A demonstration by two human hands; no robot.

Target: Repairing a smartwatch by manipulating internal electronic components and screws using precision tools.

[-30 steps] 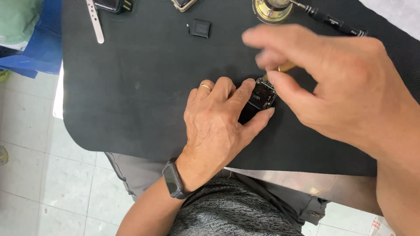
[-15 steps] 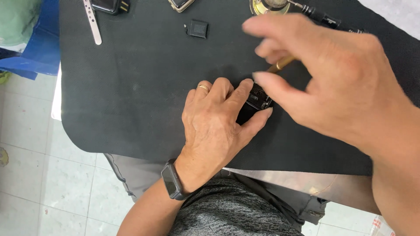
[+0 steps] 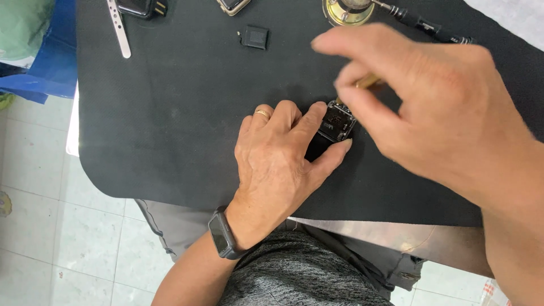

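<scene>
In the head view the left hand (image 3: 277,158) pinches a small black watch body (image 3: 334,126) between forefinger and thumb, pressing it flat on the black mat (image 3: 170,124); it looks light, rigid and delicate, best held by its 2 side edges. Just above that grip, the right hand (image 3: 430,119) pinches a brass-coloured tool (image 3: 367,83), its tip at the body's upper edge. Beyond the grip sits a round brass dish (image 3: 340,14); its contents are unclear.
</scene>
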